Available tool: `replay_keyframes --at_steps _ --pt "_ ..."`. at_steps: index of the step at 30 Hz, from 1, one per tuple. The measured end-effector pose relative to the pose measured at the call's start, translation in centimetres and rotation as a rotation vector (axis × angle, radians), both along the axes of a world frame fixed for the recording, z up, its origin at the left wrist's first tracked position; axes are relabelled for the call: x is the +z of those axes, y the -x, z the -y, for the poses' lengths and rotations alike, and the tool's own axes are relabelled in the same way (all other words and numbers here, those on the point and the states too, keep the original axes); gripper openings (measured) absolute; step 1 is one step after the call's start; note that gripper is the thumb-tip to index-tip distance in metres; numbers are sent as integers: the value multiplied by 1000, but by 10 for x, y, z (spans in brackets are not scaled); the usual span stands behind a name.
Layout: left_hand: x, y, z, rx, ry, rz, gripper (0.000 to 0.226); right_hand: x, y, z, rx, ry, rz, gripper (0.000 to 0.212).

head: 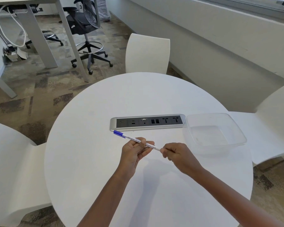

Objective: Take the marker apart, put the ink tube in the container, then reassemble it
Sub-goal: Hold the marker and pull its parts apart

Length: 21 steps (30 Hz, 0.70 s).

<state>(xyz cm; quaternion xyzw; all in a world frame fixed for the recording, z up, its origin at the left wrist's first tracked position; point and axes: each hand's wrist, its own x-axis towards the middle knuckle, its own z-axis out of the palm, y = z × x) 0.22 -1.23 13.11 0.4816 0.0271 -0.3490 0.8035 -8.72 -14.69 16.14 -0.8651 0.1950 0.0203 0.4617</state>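
A thin white marker [152, 146] with printed text and a blue cap [118, 133] is held above the round white table [92, 145]. My left hand [134, 153] grips its barrel near the middle, thumb on top, with the capped end pointing up-left. My right hand [175, 155] pinches the marker's rear end, which is hidden inside the fingers. A clear plastic container [233, 128] stands on the table to the right of both hands, with nothing in it.
A silver and black socket panel [147, 122] is set into the table just beyond the marker. White chairs stand at the far side [147, 53], left [8, 161] and right [272, 122]. A black office chair [85, 30] and a desk are farther back.
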Motion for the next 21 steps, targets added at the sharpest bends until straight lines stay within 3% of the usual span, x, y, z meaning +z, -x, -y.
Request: replay_keyframes --at_steps 5,6,8,10,14,16,19,21 --pt "1 -1 0 -14 -5 0 9 3 -5 10 -133 -825 -297 37" --pt "0 -1 0 -13 -5 2 9 4 -4 11 -148 -944 -331 36" --pt "-1 -1 0 -7 -8 5 9 2 -3 10 -161 -972 -327 37" --pt "-2 -2 0 14 -4 -5 9 -1 -2 5 -151 -720 -230 38" --pt "-4 -3 0 68 7 -41 10 -7 2 -7 -24 114 88 11" --pt "-4 -3 0 72 -4 -41 9 -8 5 -11 67 444 194 8" --pt "-4 -2 1 64 -12 -44 9 -8 7 -11 140 670 277 11" --pt "-3 0 1 62 -7 -55 10 -6 5 -11 146 659 301 8"
